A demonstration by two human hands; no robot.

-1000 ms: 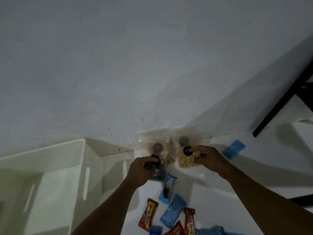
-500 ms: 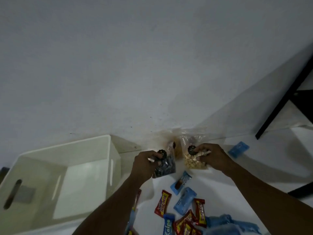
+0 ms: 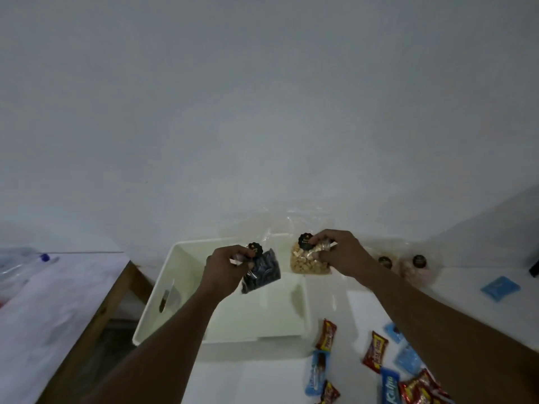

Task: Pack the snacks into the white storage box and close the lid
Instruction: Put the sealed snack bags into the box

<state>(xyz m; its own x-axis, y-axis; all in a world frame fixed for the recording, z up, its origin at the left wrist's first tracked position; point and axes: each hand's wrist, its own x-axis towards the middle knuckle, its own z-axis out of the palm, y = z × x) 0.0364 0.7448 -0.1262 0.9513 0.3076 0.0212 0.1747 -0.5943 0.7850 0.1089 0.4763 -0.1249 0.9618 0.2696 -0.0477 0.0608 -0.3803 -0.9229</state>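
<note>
The white storage box [image 3: 151,310] stands open on the white table, its inside bare. My left hand [image 3: 226,269] grips a clear bag of dark snacks [image 3: 262,272] and holds it over the box. My right hand [image 3: 341,255] grips a clear bag of pale yellow snacks [image 3: 304,262] above the box's far right corner. Both bags carry round black labels. Two more clear bags [image 3: 408,265] lean against the wall to the right. No lid is in sight.
Red wrapped bars [image 3: 326,335] and blue wrapped bars [image 3: 316,374] lie scattered on the table at lower right. A lone blue packet [image 3: 500,288] lies far right. A second table [image 3: 43,316] with a plastic bottle [image 3: 26,260] stands left, across a gap.
Both hands lifted their bags from the wall and carried them left over the box. The view swung left, bringing the box under the hands.
</note>
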